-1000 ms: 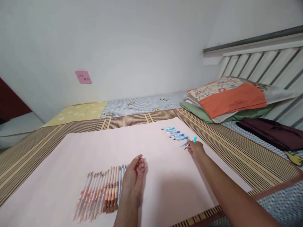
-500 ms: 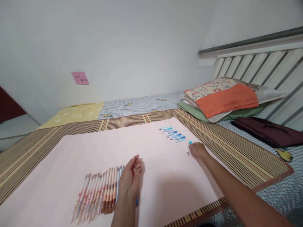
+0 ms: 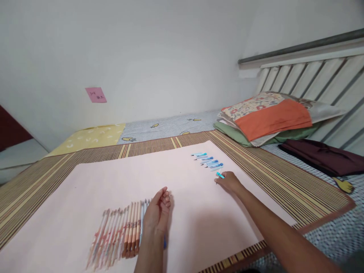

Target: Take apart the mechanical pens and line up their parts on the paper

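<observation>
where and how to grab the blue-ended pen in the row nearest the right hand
Likely best pinched by its blue end, coming from the right: the blue-ended pen lies flat, dark tip pointing left, and that end is nearest the right hand, which holds a turquoise-ended pen.

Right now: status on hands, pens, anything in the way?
Right hand holds turquoise-ended pen near the far blue pens. Left hand loosely curled, nothing visible in it. Left forearm partly hides nearer blue pens.
</observation>
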